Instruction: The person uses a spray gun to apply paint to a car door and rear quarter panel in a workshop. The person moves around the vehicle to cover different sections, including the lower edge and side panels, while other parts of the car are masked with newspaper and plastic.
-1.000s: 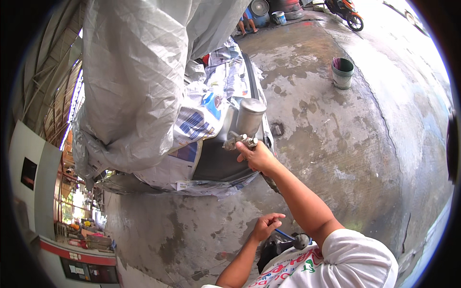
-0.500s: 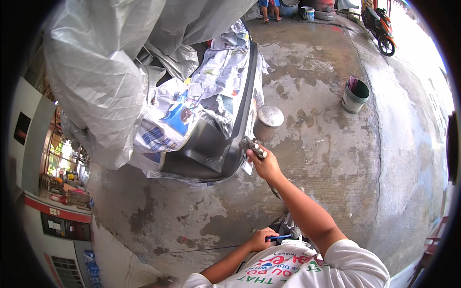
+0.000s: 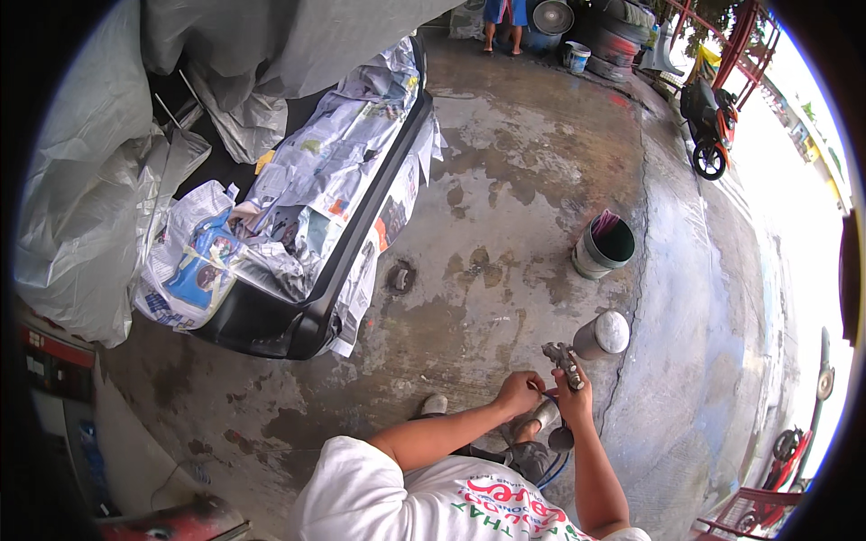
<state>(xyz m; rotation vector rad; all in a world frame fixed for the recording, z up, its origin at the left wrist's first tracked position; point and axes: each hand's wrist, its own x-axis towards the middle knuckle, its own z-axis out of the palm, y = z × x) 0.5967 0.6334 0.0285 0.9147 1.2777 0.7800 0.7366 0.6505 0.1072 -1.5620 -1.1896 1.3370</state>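
Left of frame, newspaper masking [image 3: 347, 167] lines the black bumper [image 3: 248, 311]; remaining work cannot be determined. Lower right, the right hand [image 3: 577, 397] grips a spray gun [image 3: 564, 361]; left hand's [image 3: 521, 393] grip unclear.

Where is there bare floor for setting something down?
The floor is bare between the black bumper and the bucket, apart from a small dark object near the bumper; also between the bumper's near end and the left forearm. It is crowded around the right hand and left hand, with the spray gun, hose and shoes.
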